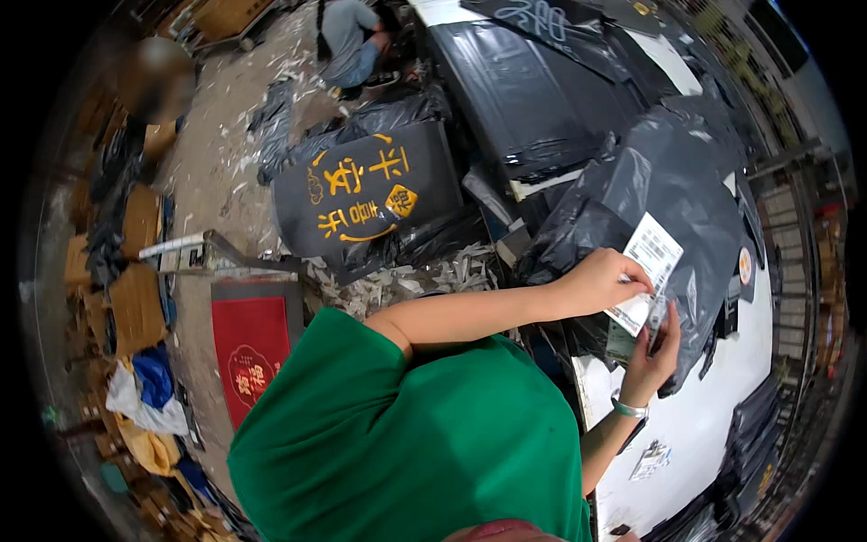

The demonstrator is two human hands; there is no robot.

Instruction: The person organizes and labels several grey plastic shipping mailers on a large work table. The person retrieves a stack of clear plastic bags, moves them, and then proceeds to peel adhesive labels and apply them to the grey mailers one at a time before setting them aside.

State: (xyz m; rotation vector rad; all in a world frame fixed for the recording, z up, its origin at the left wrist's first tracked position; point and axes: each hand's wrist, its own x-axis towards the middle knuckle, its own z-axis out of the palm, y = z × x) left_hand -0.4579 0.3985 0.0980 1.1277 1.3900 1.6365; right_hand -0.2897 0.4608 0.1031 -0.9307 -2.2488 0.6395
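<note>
A white printed shipping label lies slanted over a large black plastic-wrapped parcel on the right. My left hand pinches the label near its middle, fingertips bent together. Just below it, my right hand, with a bracelet at the wrist, has its thumb and fingers closing around the label's lower end, where a greyish strip shows between them. What exactly those fingers grip is partly hidden. Beneath the label's lower edge, a pale green paper corner peeks out.
The parcel rests on a white table, with a small paper slip near my right forearm. Another black-wrapped bundle lies beyond. Left are a dark mat with yellow lettering, a red mat and a metal bar. A person crouches far off.
</note>
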